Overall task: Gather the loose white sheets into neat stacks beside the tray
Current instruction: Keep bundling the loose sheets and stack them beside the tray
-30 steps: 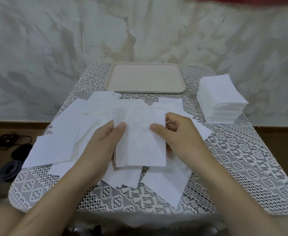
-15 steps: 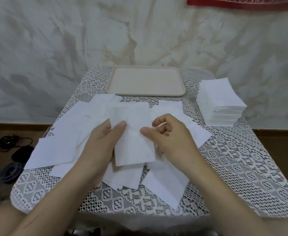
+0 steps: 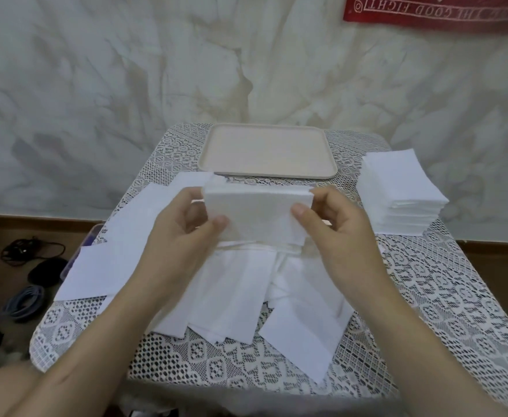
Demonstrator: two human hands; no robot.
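Observation:
A small bundle of white sheets point(image 3: 258, 216) stands upright on its long edge above the table, pinched at its left end by my left hand point(image 3: 183, 239) and at its right end by my right hand point(image 3: 334, 236). Under and around my hands lie several loose white sheets point(image 3: 234, 296), overlapping in a messy spread. A beige tray point(image 3: 267, 152) sits empty at the far middle of the table. To its right stands a tall neat stack of white sheets point(image 3: 397, 188).
The table wears a white lace cloth point(image 3: 445, 296). On the brown floor at the left lie black cables point(image 3: 30, 251) and a blue coil point(image 3: 24, 302). A plastic box edge point(image 3: 91, 236) shows at the table's left side. A red banner point(image 3: 439, 10) hangs on the wall.
The bundle lay flat and portrait between my hands; now it is turned sideways and raised upright on its edge, with one hand at each end. The camera has tilted up.

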